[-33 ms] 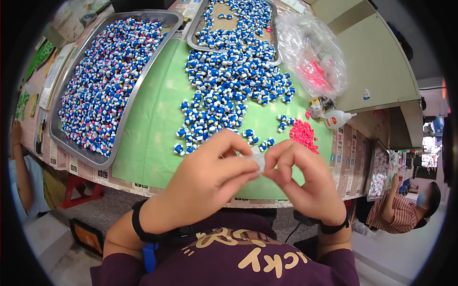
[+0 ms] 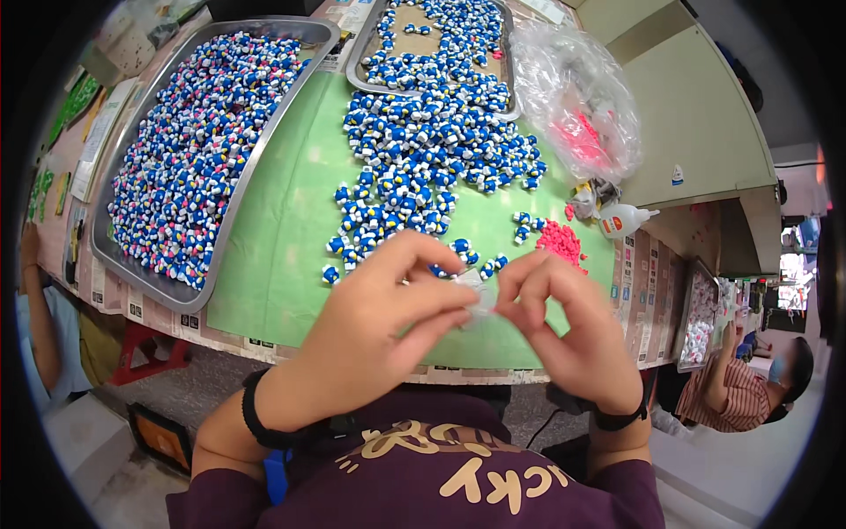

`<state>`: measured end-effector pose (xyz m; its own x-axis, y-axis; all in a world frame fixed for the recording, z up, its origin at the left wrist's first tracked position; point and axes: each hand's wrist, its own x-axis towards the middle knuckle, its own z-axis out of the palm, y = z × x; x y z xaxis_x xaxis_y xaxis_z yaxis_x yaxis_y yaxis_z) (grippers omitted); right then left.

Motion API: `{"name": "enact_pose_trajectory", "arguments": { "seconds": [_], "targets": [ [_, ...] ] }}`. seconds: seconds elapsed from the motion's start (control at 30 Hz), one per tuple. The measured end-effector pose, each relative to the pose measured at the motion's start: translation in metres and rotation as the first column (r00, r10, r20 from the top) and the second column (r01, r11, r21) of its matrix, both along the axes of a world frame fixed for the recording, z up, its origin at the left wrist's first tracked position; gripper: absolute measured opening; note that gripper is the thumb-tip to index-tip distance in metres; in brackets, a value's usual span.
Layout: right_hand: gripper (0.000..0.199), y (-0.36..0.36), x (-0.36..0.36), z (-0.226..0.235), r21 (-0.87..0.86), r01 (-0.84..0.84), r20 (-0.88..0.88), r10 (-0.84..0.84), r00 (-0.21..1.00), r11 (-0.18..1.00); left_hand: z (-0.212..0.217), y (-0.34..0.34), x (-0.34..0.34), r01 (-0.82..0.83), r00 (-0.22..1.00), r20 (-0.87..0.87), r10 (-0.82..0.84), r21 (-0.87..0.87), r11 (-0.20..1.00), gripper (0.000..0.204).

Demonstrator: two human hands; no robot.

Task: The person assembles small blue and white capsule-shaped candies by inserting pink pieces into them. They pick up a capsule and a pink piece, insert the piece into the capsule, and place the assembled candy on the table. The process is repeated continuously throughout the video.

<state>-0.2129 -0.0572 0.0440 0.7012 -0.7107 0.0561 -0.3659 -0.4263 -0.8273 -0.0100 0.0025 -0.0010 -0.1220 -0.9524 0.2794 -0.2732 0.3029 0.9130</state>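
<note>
My left hand (image 2: 379, 304) is closed in a pinch over the near part of the green mat (image 2: 273, 238). My right hand (image 2: 564, 317) faces it, thumb and forefinger pressed together. What either pinch holds is hidden or too small to name. Between the fingertips a small whitish, translucent piece (image 2: 476, 295) shows against the mat. Just beyond my fingers lie a few loose blue-and-white figures (image 2: 493, 264) with yellow spots. Past them spreads a large heap of the same figures (image 2: 414, 167). Beside my right hand is a small pile of pink pieces (image 2: 561, 242).
A metal tray (image 2: 198, 302) full of figures, many with pink bits, stands at left. Another tray (image 2: 354, 70) sits behind the heap. A clear plastic bag (image 2: 573, 88), a white squeeze bottle (image 2: 624, 220) and a pale cabinet (image 2: 687, 115) are at right. Other people sit at both sides.
My right hand has shifted slightly to the right and up, and the gap between my fingertips is a little wider. My left hand has moved slightly. The piles look the same.
</note>
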Motion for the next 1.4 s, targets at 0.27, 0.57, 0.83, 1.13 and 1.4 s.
{"name": "enact_pose_trajectory", "arguments": {
  "seconds": [0.27, 0.57, 0.83, 1.13, 1.4],
  "targets": [
    [0.022, -0.015, -0.001, -0.006, -0.162, -0.146, -0.3, 0.092, 0.95, 0.976, -0.004, 0.005, 0.02, -0.14, 0.947, -0.253, 0.196, 0.222, 0.965, 0.022],
    [0.018, -0.016, -0.001, 0.0, -0.046, -0.079, -0.249, 0.065, 0.966, 0.996, -0.005, 0.006, 0.013, -0.011, 0.839, -0.52, 0.159, 0.277, 0.961, 0.024],
    [0.025, -0.001, 0.016, 0.01, 0.106, 0.018, 0.263, -0.045, 0.964, 0.994, -0.005, 0.004, -0.003, 0.074, 0.725, -0.677, 0.124, 0.256, 0.964, 0.022],
    [0.032, 0.004, 0.023, 0.004, -0.075, 0.044, 0.174, -0.031, 0.984, 0.996, 0.003, 0.005, -0.006, -0.095, 0.901, -0.413, 0.136, 0.118, 0.988, 0.024],
    [0.03, 0.003, 0.019, -0.004, -0.027, 0.151, 0.213, -0.142, 0.967, 0.988, 0.003, 0.003, 0.003, -0.081, 0.972, -0.228, 0.052, -0.119, 0.99, 0.023]
  ]
}}
